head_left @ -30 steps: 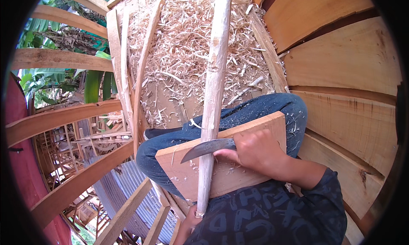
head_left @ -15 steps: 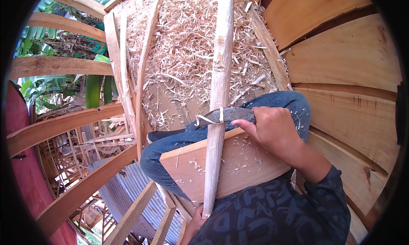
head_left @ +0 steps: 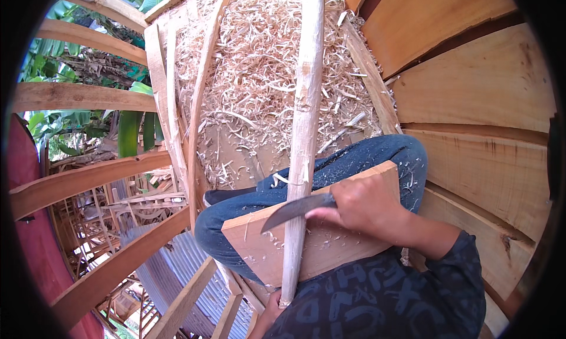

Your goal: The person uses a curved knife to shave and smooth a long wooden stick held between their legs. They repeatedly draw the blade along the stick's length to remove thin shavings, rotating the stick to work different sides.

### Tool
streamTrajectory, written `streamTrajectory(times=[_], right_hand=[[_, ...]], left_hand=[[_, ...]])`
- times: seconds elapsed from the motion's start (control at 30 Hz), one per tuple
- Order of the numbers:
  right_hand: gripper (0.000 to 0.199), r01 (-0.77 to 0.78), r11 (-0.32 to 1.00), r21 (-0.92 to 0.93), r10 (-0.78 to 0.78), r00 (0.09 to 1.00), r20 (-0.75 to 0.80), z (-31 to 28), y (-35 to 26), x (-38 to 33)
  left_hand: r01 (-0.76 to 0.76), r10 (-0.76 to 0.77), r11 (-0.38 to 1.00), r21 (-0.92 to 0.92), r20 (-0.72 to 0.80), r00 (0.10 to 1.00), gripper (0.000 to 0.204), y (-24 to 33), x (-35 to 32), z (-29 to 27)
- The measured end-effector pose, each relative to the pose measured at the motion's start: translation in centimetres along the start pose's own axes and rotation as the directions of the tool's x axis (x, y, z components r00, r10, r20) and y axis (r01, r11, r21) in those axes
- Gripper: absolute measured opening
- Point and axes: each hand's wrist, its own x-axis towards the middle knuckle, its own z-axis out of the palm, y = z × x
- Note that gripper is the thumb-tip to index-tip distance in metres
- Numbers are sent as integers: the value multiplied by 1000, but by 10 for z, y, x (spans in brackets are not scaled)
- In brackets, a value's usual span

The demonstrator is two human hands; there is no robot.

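Observation:
A long pale wooden pole (head_left: 303, 109), stripped of bark, runs from the top of the view down across my lap. Beneath it a flat wooden board (head_left: 336, 244) lies over my thighs, dotted with small shavings. My right hand (head_left: 368, 206) is closed round the handle of a knife (head_left: 298, 208), whose dark curved blade lies across the pole above the board and points left. Low down, beside my body, my left hand (head_left: 273, 311) grips the pole's near end; its fingers are partly hidden.
Curled wood shavings (head_left: 259, 62) cover the floor ahead. A plank wall (head_left: 477, 79) rises on the right. To the left, wooden slats (head_left: 88, 97) form an open railing, with plants and a corrugated metal sheet (head_left: 194, 280) beyond.
My right hand has drawn the knife along the pole toward my body. The shaving that curled at the blade now lies apart from it, near my leg. My left hand stays at the pole's end.

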Motion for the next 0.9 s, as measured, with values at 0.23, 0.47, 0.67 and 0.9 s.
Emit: streamTrajectory(times=[0.23, 0.47, 0.67, 0.9], right_hand=[[59, -206, 976, -62, 207, 978, 2, -20, 11, 12], [61, -145, 979, -146, 113, 972, -204, -25, 43, 35], [63, -19, 994, -110, 24, 999, 46, -12, 2, 8], [60, -185, 979, -82, 180, 982, -62, -23, 30, 26]], left_hand=[[-18, 18, 1000, 1, 19, 1000, 46, -5, 4, -2], [-37, 37, 999, -3, 44, 998, 44, -11, 5, -1], [-55, 55, 998, -24, -2, 998, 46, -14, 8, 2], [8, -10, 998, -56, -34, 999, 50, 31, 6, 13]])
